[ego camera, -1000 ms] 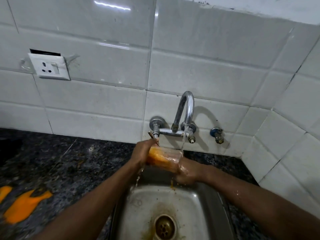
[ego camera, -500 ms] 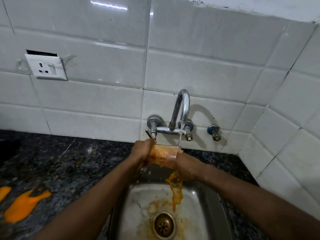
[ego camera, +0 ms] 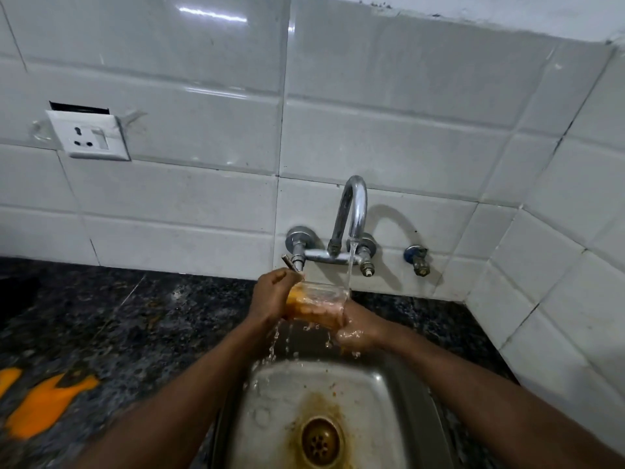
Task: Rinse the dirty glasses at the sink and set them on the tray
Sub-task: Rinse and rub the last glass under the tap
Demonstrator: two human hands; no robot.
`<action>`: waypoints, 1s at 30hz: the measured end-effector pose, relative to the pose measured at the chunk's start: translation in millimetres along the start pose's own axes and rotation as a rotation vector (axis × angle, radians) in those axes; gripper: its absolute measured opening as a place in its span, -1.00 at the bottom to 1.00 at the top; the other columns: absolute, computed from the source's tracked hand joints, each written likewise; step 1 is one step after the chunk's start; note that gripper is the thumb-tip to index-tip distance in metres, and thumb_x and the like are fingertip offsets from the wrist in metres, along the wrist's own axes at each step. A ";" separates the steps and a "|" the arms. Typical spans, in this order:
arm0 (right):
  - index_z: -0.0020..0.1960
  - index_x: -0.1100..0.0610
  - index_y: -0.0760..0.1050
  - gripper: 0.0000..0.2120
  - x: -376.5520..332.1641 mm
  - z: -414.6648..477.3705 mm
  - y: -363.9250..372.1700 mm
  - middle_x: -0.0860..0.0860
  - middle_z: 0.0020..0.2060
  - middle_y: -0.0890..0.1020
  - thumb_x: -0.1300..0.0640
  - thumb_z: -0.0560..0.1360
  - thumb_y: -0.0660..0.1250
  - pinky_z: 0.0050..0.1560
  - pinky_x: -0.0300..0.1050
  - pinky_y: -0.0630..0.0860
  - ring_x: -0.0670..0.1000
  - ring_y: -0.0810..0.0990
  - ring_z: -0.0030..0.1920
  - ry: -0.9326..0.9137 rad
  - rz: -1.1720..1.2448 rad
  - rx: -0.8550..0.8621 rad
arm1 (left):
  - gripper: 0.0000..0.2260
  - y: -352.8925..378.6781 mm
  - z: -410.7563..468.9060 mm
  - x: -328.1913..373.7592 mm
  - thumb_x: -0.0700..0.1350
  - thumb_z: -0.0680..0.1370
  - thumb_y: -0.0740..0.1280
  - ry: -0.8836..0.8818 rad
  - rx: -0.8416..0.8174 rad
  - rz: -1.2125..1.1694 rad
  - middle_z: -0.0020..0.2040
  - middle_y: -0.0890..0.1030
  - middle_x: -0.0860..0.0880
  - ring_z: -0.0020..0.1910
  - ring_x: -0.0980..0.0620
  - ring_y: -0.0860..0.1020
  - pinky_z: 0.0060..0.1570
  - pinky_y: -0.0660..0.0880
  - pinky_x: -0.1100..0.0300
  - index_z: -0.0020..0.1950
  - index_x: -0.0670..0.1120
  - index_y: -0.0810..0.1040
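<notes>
Glossy white ceramic tiles (ego camera: 203,69), shiny chrome tap (ego camera: 353,211), speckled polished stone counter (ego camera: 135,319), dull stained steel sink (ego camera: 389,418).

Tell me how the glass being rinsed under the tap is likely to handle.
Probably slippery: the glass is wet, with water from the tap running over it. Likely rigid but breakable, being clear glass above a steel sink. Held on its side between left hand and right hand, it could roll if set down that way.

Near rim of the sink (ego camera: 419,414) beyond the bottom edge; right hand (ego camera: 359,330) partly behind the glass (ego camera: 316,301).
</notes>
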State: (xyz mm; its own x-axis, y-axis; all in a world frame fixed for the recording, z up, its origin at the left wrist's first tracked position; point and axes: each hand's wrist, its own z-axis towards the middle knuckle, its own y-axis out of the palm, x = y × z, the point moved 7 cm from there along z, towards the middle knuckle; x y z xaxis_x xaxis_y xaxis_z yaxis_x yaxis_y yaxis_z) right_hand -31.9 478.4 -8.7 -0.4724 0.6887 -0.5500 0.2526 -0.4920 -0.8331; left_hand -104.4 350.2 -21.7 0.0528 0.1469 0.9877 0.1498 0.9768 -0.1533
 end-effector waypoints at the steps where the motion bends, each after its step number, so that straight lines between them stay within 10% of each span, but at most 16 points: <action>1: 0.36 -0.05 0.42 -0.45 -1.5 0.9 -1.1 -0.05 0.28 0.53 0.34 0.45 0.35 0.35 -0.05 0.45 -0.08 0.51 0.28 0.018 0.030 0.002 | -0.81 -2.1 -2.6 0.9 -0.14 0.60 0.31 0.032 0.040 -0.039 -0.20 0.64 -0.16 -0.22 -0.12 0.61 -0.35 0.54 0.17 -0.18 -0.13 0.64; 5: 0.35 0.09 0.46 -0.65 3.9 2.0 -0.6 0.11 0.26 0.56 0.20 0.57 0.25 0.27 0.02 0.51 0.07 0.55 0.23 -0.025 -0.439 0.008 | -0.73 -0.5 6.0 -21.4 0.02 0.53 0.26 -0.372 0.002 0.082 -0.15 0.61 -0.19 -0.21 -0.15 0.60 -0.36 0.43 0.21 -0.10 -0.18 0.57; 11: 0.36 0.07 0.45 -0.52 -3.2 0.3 -1.7 -0.05 0.26 0.55 0.26 0.46 0.42 0.34 0.06 0.46 -0.05 0.53 0.28 0.029 0.016 0.024 | -0.79 -1.8 -3.3 8.4 -0.13 0.59 0.29 -0.019 0.020 -0.077 -0.25 0.61 -0.12 -0.22 -0.14 0.60 -0.41 0.48 0.21 -0.20 -0.15 0.61; 15: 0.36 0.12 0.44 -0.47 24.4 1.8 6.9 0.08 0.25 0.55 0.32 0.40 0.37 0.28 -0.07 0.51 0.07 0.56 0.23 0.138 -0.242 0.019 | -0.70 -0.9 -2.5 -9.6 0.03 0.60 0.24 -0.426 -0.043 0.149 -0.20 0.56 -0.13 -0.28 -0.07 0.58 -0.45 0.42 0.20 0.03 -0.19 0.58; 20: 0.36 0.07 0.43 -0.27 8.8 -4.3 12.3 0.15 0.20 0.57 0.50 0.24 0.27 -0.08 -0.11 0.57 0.14 0.57 0.21 0.291 1.001 0.051 | -0.78 -2.8 -3.2 7.8 -0.07 0.61 0.31 -0.005 -0.008 -0.028 -0.19 0.65 -0.20 -0.31 -0.11 0.64 -0.40 0.55 0.12 -0.12 -0.17 0.63; 25: 0.30 0.12 0.47 -0.31 -9.5 -9.4 12.4 0.13 0.07 0.63 0.48 0.21 0.15 -0.08 -0.17 0.58 0.04 0.63 0.06 0.251 1.373 -0.021 | -0.77 -4.6 -4.6 13.4 -0.15 0.61 0.29 0.158 0.091 -0.022 -0.30 0.62 -0.13 -0.32 -0.09 0.62 -0.38 0.57 0.14 -0.23 -0.15 0.60; 30: 0.43 0.07 0.39 -0.42 21.6 -10.5 1.8 0.05 0.35 0.46 0.16 0.41 0.31 0.41 -0.07 0.37 0.04 0.43 0.37 0.292 0.239 -0.040 | -0.70 10.1 3.2 -12.2 -0.02 0.59 0.20 -0.340 -0.014 0.007 -0.31 0.59 -0.17 -0.50 -0.05 0.53 -0.57 0.39 0.25 -0.07 -0.24 0.57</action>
State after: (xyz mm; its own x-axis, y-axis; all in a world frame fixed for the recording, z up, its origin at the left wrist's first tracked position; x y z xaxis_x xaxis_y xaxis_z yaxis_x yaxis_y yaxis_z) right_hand -32.8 498.0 -22.6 -0.1373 0.6829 -0.7175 0.3623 -0.6396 -0.6780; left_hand -106.8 358.8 -35.2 -0.2785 0.1992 0.9395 0.1638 0.9738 -0.1579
